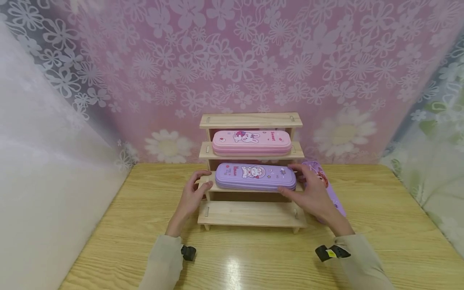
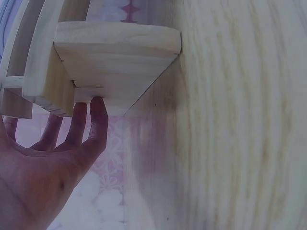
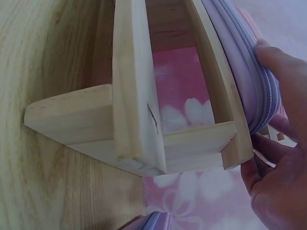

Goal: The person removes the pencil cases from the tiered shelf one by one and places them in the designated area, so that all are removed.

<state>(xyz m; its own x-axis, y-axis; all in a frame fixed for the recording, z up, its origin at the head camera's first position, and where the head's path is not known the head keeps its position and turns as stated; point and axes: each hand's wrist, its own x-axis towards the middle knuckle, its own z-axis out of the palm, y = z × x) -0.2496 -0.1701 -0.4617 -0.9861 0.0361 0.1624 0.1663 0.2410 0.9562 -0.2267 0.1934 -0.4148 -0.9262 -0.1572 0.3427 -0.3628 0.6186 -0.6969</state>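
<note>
A four-tier wooden shelf stand [image 1: 250, 213] stands on the table, its steps rising toward the back. On its second step from the bottom lies a lavender zip pencil case [image 1: 253, 177] with a cartoon print. My right hand [image 1: 314, 194] holds this case by its right end, thumb at the front edge and fingers behind. At the stand's left end, my left hand [image 1: 190, 196] grips the same step; in the left wrist view its fingers [image 2: 98, 122] reach behind the wooden side. A pink pencil case [image 1: 251, 143] with a rabbit print lies one step higher.
Another purple pencil case [image 1: 335, 201] lies on the wood-grain table [image 1: 232, 249] to the right of the stand, partly hidden by my right hand. Behind the table hangs a pink flowered curtain [image 1: 235, 60]. Pale fabric [image 1: 47, 161] hangs at the left.
</note>
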